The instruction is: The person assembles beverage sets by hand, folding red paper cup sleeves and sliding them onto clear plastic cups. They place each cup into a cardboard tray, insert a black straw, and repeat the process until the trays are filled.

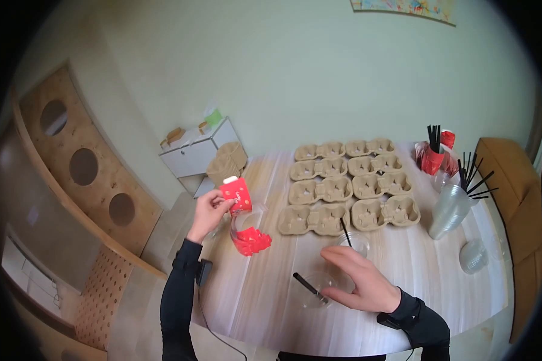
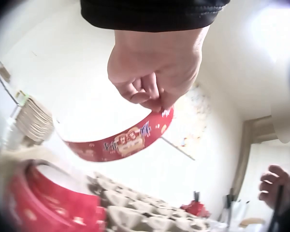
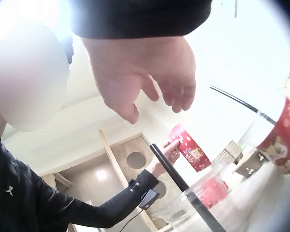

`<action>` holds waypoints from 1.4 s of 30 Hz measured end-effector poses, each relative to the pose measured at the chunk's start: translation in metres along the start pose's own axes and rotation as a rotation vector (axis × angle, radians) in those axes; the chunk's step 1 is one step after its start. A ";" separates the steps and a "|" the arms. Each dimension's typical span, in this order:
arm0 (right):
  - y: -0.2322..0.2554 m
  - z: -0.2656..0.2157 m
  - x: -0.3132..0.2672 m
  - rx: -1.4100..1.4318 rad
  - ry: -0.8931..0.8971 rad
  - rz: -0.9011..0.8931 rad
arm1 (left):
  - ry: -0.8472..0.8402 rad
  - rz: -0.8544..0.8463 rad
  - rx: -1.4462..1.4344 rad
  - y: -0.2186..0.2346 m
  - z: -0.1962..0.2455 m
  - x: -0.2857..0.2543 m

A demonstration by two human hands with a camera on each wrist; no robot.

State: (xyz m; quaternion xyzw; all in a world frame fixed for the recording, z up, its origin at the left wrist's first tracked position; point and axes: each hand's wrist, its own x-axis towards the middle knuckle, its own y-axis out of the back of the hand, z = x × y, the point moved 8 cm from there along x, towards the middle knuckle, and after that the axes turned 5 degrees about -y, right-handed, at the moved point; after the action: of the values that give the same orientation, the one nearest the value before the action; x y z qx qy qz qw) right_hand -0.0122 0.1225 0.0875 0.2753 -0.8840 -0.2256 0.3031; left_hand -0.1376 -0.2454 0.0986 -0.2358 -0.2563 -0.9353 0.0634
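My left hand (image 1: 208, 216) pinches a red patterned paper cup sleeve (image 1: 241, 195) by its edge; the left wrist view shows it as a curved band (image 2: 121, 145). Just below that hand, several more red sleeves (image 1: 256, 242) lie in a clear plastic container on the table. My right hand (image 1: 367, 283) hovers over a clear cup (image 1: 307, 301) with a black straw (image 1: 308, 284), its fingers loosely bent with nothing between them. Beyond it stands another clear cup (image 1: 360, 242) with a straw. In the right wrist view, a red sleeve (image 3: 285, 140) wraps a cup.
Two columns of cardboard cup carriers (image 1: 316, 219) cover the back of the wooden table (image 1: 247, 295). At right stand nested clear cups (image 1: 448, 210), black straws (image 1: 473, 177) and clear lids (image 1: 474, 257). More carriers (image 1: 226, 162) are stacked at the back left, by a white cabinet (image 1: 193, 157).
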 end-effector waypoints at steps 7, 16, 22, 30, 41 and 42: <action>0.037 -0.043 0.012 -0.233 0.278 0.500 | -0.217 0.105 -0.324 -0.080 0.152 -0.056; 0.051 -0.020 0.000 -0.207 0.328 0.739 | -0.752 0.110 -0.189 -0.119 0.207 -0.093; 0.065 0.019 -0.004 0.592 0.281 0.965 | -0.357 0.599 -0.339 -0.094 0.131 -0.088; 0.027 0.023 0.004 0.364 0.221 0.778 | -0.235 -0.300 -0.606 -0.162 0.152 -0.077; 0.015 -0.006 0.014 0.003 0.342 0.387 | -0.298 -0.173 -0.571 -0.136 0.148 -0.069; 0.016 -0.011 0.017 -0.080 0.320 0.349 | -0.293 -0.170 -0.571 -0.135 0.148 -0.069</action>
State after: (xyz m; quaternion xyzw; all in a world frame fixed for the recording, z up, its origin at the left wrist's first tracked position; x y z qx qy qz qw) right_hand -0.0219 0.1214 0.1117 0.1383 -0.8493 -0.1581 0.4843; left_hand -0.0489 -0.0540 0.1169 -0.3539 -0.0090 -0.9273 -0.1211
